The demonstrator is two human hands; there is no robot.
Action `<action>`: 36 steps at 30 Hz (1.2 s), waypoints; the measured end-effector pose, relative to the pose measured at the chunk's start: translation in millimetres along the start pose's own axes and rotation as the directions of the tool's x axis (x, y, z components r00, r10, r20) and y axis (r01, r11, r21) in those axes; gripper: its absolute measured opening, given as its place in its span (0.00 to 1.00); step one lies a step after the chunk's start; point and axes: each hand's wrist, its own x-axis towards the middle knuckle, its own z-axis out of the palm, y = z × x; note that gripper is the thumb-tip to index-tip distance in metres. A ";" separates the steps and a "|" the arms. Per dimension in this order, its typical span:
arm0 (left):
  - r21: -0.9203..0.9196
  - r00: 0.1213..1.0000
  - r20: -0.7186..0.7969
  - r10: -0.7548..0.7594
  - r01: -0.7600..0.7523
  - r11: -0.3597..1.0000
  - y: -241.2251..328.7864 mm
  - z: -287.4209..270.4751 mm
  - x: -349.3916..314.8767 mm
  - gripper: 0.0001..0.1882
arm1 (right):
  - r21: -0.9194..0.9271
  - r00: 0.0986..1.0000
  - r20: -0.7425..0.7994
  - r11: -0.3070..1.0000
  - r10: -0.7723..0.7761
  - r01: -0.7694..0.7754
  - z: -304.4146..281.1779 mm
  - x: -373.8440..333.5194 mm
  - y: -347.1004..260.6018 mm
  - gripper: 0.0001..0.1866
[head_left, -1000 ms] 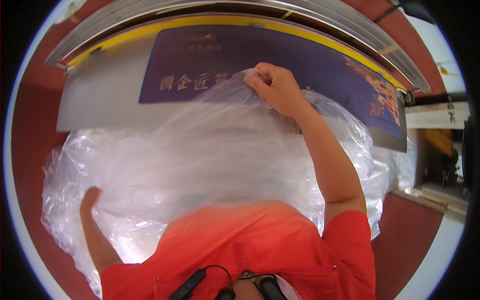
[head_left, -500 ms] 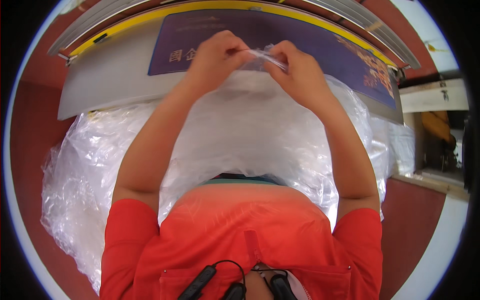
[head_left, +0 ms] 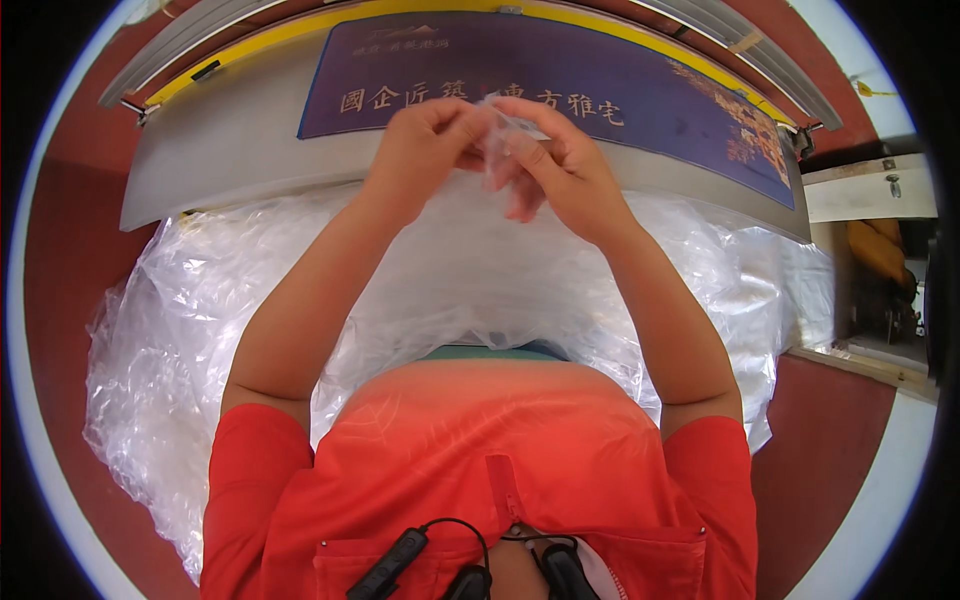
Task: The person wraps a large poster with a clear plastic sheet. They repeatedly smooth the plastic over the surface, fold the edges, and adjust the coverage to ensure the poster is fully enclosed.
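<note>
A bunched bit of clear plastic film [head_left: 505,128] is between my hands, above the near edge of a dark blue printed mat. My left hand [head_left: 425,150] is closed, thumb and forefinger pinching the film from its left side. My right hand [head_left: 570,175] holds the film from the right, thumb laid over it and the other fingers curled behind, tips pointing down. Below my hands a large heap of clear plastic sheeting [head_left: 240,270] spreads across in front of me and down to the left. I cannot tell whether the bunched film is joined to this heap.
The mat [head_left: 560,60] lies on a grey worktop [head_left: 215,160], bordered by a yellow strip [head_left: 340,18] along the far side. Metal rails [head_left: 720,30] run behind it. At the right stands a white cabinet [head_left: 870,195] with an open compartment. The floor [head_left: 815,450] is dark red.
My hands have come nearer together and slightly lower. The film stretched between them is now bunched, and my right hand has turned so its fingers point down. The sheeting beneath has sunk, uncovering more mat.
</note>
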 end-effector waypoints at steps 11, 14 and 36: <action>0.682 0.660 -0.672 0.336 0.375 0.628 108.5 -404.0 -184.4 0.17 | -0.661 0.865 0.136 0.695 0.483 -0.284 -45.1 -61.6 87.5 0.12; 0.668 0.652 -0.725 0.219 0.744 -0.005 67.1 -501.8 -245.2 0.17 | -0.022 0.798 -0.118 0.802 0.591 -0.597 -93.5 -113.4 119.2 0.15; 0.953 0.911 -0.304 0.280 0.293 0.081 -122.5 -546.4 -11.6 0.20 | -0.907 0.829 -0.251 -0.178 -0.500 -0.382 -343.9 -163.8 59.0 0.22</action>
